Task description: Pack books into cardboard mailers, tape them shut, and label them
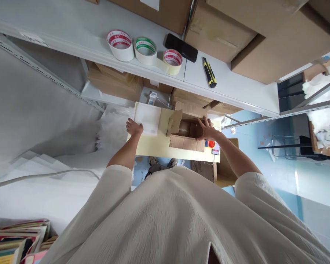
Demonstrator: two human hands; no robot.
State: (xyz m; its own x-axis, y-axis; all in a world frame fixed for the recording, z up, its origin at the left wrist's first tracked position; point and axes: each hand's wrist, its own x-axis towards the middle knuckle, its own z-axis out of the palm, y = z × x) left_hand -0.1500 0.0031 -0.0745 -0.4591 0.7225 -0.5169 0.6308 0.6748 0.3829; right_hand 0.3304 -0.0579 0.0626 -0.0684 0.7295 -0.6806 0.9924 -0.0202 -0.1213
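Note:
An opened cardboard box (pixel 185 142) with its flaps folded out lies on the pale yellow table (pixel 151 146). My right hand (pixel 208 131) rests on the box's right end with fingers spread over the rim. To the left of the box is a stack of white sheets (pixel 147 119), perhaps foam or paper. My left hand (pixel 134 127) is at the left edge of that stack, fingers apart, with nothing visible in it. Just below my right hand are a red and yellow round object (pixel 211 143) and a phone (pixel 216 149) with a cable.
On the shelf (pixel 192 75) above stand a red-cored tape roll (pixel 121 46), a green-cored roll (pixel 145 50), a smaller roll (pixel 172 61), a black case (pixel 181 47) and a yellow utility knife (pixel 209 72). Large cartons (pixel 264 40) fill its right side. White sheets (pixel 44 190) are piled at left.

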